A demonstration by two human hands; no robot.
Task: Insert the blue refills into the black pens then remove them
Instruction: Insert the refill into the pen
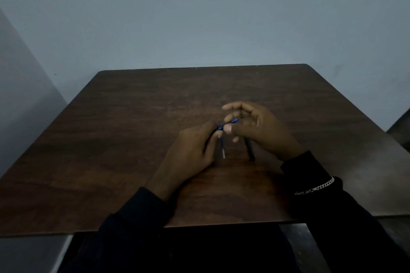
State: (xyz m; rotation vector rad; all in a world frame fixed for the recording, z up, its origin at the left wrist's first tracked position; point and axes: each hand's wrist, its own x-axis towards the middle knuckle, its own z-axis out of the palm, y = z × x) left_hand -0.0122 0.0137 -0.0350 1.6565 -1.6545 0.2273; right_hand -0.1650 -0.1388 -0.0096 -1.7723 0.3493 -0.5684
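The left hand (192, 150) pinches the blue refill (222, 147) in its fingers, above the centre of the worktop (124, 139). The right hand (260, 127) pinches a second refill (235, 120) (black pen (250, 149) under its palm).

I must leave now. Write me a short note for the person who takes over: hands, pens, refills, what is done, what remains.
Left hand: pinches a blue refill, pale end toward the person, outside any pen.
Right hand: pinches a second blue refill between thumb and forefinger.
Black pen: below the right hand, above the table; held or lying, unclear.
Done: neither refill seen sits in a pen now.
Left: insert the refills, then pull them out, if not already done.
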